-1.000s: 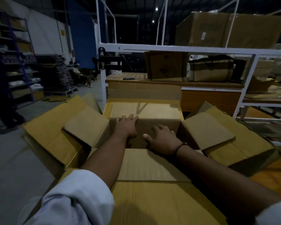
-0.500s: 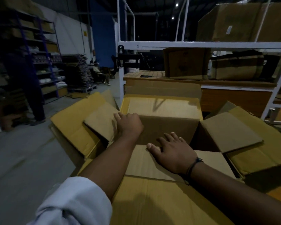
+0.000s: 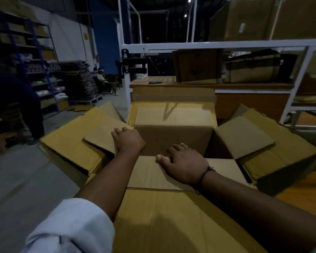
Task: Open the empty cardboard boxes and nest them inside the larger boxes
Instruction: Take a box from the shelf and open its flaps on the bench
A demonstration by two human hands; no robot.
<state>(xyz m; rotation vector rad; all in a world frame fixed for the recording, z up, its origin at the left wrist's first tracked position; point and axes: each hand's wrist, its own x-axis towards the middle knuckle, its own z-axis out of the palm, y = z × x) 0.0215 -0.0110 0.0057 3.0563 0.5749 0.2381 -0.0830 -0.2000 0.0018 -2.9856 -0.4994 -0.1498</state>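
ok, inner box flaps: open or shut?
Open. All four flaps of the inner box lie folded outward over the flaps of the larger box; left hand rests on the left flap, right hand on the near flap.

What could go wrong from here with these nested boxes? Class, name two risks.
1. The right hand presses flat on the near flap of the inner box; the flap may crease or buckle.
2. The left hand presses the left flap at that box's corner; its fingers might get pinched there.

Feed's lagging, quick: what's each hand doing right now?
Left hand: open, pressing the left flap.
Right hand: open, flat on the near flap.
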